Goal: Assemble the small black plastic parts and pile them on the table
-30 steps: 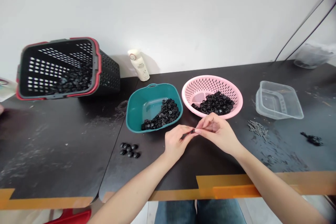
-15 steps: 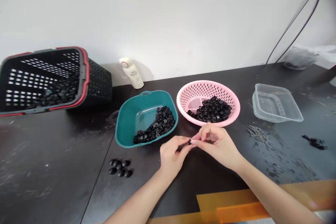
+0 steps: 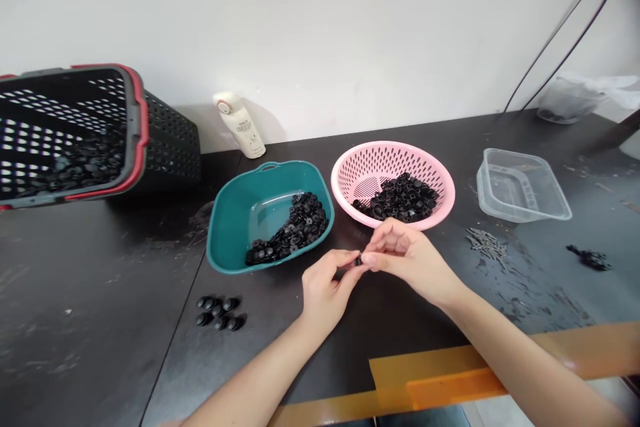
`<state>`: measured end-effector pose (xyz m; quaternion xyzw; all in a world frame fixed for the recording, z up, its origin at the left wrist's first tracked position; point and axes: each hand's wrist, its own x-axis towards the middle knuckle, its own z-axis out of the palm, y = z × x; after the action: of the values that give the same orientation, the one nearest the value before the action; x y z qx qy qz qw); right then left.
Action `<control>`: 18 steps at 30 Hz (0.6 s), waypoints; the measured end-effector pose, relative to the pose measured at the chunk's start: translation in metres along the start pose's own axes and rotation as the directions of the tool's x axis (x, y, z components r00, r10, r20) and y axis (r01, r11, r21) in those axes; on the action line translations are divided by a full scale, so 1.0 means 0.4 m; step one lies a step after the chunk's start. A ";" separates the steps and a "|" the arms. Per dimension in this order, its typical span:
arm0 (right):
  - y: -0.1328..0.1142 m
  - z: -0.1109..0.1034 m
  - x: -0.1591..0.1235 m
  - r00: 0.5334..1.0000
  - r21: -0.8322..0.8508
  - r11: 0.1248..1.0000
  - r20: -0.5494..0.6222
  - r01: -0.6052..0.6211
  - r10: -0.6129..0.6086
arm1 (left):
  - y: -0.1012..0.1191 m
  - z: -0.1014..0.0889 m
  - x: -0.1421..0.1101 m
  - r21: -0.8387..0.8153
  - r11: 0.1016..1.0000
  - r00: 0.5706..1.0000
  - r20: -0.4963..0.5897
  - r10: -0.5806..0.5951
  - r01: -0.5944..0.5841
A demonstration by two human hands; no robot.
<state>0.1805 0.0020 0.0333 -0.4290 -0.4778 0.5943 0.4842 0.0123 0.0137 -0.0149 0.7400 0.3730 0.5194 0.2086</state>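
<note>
From the head cam, we're seeing much the same as a second ago: both hands are still together over the dark table (image 3: 105, 293). The left hand (image 3: 324, 287) and right hand (image 3: 410, 260) are pressed in close, fingers curled, pinching a tiny black part (image 3: 359, 259) between them, just below the pink colander's rim. It's too small for us to make out its exact shape. To the left, the teal tub (image 3: 265, 197) holds a curved heap of black pieces, and the pink colander (image 3: 380, 153) beside it holds another. Further left, a black basket (image 3: 173, 140) with a red rim lies tilted, with more pieces inside. A few black caps (image 3: 217, 313) sit on the table near the left hand. Off right are a clear plastic tub (image 3: 523, 185) and loose screws (image 3: 486, 243).
</note>
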 end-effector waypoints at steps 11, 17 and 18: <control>-0.099 -0.097 0.223 0.972 -0.837 0.520 0.056 0.171 -0.228 | -0.009 0.025 0.011 -0.162 0.935 0.929 0.252 -0.270 0.316; -0.081 -0.054 0.348 0.972 -0.932 0.359 0.134 0.058 0.191 | -0.019 0.027 0.010 -0.183 0.940 0.925 0.307 -0.224 0.288; -0.081 -0.049 0.351 0.973 -0.935 0.349 0.132 0.058 0.190 | -0.019 0.025 0.010 -0.182 0.945 0.926 0.317 -0.205 0.272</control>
<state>0.1820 0.1457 0.0549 -0.5793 -0.7626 0.2783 0.0736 0.0198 0.0223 -0.0216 0.7296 0.3652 0.4127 0.4050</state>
